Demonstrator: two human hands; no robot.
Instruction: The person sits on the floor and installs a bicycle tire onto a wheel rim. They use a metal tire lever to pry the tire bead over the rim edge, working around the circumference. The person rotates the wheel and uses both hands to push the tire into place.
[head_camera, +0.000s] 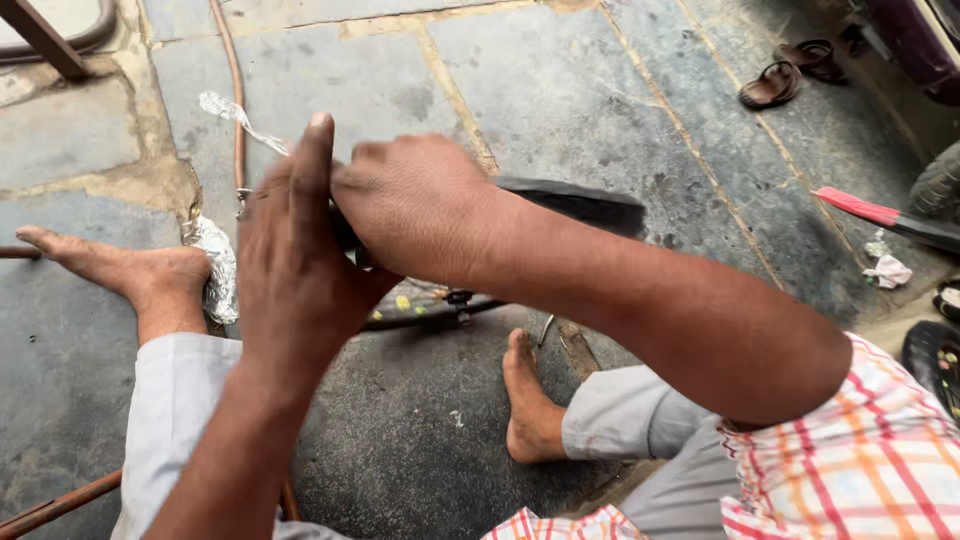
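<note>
Black rubber strip (590, 205), looks like a tyre or tube section, is held in mid-air above the stone floor (560, 90), between the person's two bare feet. Right hand (415, 205) is closed down over its near end, knuckles up, forearm crossing in from the lower right. Left hand (295, 270) comes up from below, palm pressed against the right hand and the strip, fingers pointing up; hands are together, touching, both clamped on the same end. Exact finger grip under the right hand is hidden. Free end of the strip sticks out to the right past the right wrist. Just below the hands a thin black hoop-like part (430, 305) with a small valve-like fitting lies on the floor. Left foot (120, 270) rests flat toward the left edge of the floor, beside crumpled foil (215, 265) and a copper-coloured pipe (237, 120). Right foot (530, 410) is planted lower centre. Well apart, at the top right corner, a pair of brown sandals (790, 72); at the right edge a red-handled tool (880, 215).
</note>
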